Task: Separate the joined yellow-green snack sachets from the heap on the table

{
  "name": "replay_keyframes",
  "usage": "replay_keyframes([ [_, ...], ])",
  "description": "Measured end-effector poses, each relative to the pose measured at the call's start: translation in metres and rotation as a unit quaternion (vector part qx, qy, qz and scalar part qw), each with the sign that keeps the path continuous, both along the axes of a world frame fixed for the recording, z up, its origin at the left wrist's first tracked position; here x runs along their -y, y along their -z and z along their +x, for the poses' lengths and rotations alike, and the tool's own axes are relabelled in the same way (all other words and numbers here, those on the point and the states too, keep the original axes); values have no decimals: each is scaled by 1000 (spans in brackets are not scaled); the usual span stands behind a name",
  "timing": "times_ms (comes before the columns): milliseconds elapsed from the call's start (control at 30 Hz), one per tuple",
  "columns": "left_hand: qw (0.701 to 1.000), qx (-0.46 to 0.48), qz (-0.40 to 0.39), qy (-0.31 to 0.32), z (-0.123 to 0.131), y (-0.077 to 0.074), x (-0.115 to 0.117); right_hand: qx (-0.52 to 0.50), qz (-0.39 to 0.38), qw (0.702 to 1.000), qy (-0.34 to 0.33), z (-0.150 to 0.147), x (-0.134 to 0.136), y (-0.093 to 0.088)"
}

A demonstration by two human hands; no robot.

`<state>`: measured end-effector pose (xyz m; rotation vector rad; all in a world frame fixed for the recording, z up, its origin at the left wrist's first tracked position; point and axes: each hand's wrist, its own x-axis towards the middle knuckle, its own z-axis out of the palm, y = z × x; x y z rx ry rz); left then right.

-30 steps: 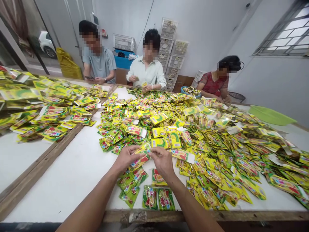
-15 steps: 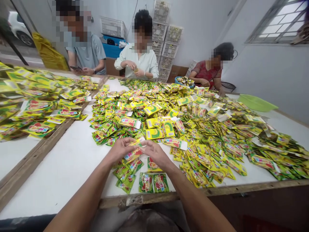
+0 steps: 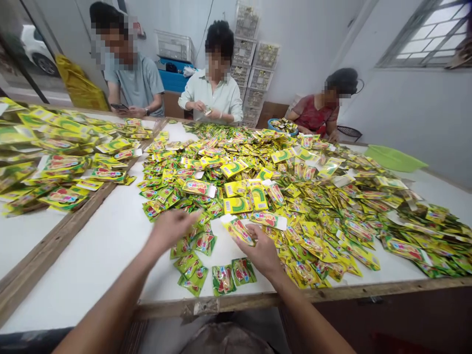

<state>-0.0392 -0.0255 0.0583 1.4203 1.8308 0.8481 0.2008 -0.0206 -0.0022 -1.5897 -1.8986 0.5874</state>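
"What do the hands do?"

"The left hand (image 3: 171, 229) is up over a little pile of packets (image 3: 193, 246). Its fingers (image 3: 184, 219) are spread apart. I can't tell if they touch the pile."

"And the right hand (image 3: 262, 254)?"

"It is right by a yellow packet with red on it (image 3: 239, 232). Its fingers (image 3: 254, 231) curve and press together, next to the packet. I can't tell if they pinch it."

"Where is that packet?"

"It lies on the white table (image 3: 224, 250), just below the big heap of packets (image 3: 258, 189). Two more packets (image 3: 233, 276) lie nearer the front edge."

"What step is this?"

"I think this is the step of getting hold of one packet. To lift it, the fingers and thumb need to close on it."

"What is hard to see?"

"The words on the packets are too small to read. The right hand may hide part of the yellow packet. The bottom of the picture cuts off both arms. Far back, a person in a pale shirt (image 3: 212, 96) has a small packet (image 3: 208, 111), but it is tiny."
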Motion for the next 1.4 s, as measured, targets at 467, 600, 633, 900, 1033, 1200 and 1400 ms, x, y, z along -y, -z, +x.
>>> replay_keyframes([
  [467,934,353,-12,62,33,47,-14,99,-103,980,-140,29,18,0],
  [600,942,302,-23,143,42,47,-6,-47,-163,984,-55,35,19,4],
  [633,947,277,-25,161,44,48,-4,-100,-164,981,-35,36,16,3],
  [900,948,244,-57,195,57,51,-4,-314,-129,940,31,20,-5,0],
  [1033,938,273,-80,196,61,52,-4,-329,-171,928,-11,14,-3,9],
  [1200,926,286,-123,214,65,58,-7,-274,-141,951,-24,19,6,10],
  [1400,918,322,-135,187,67,65,-12,-21,-26,999,-25,55,0,-6],
])
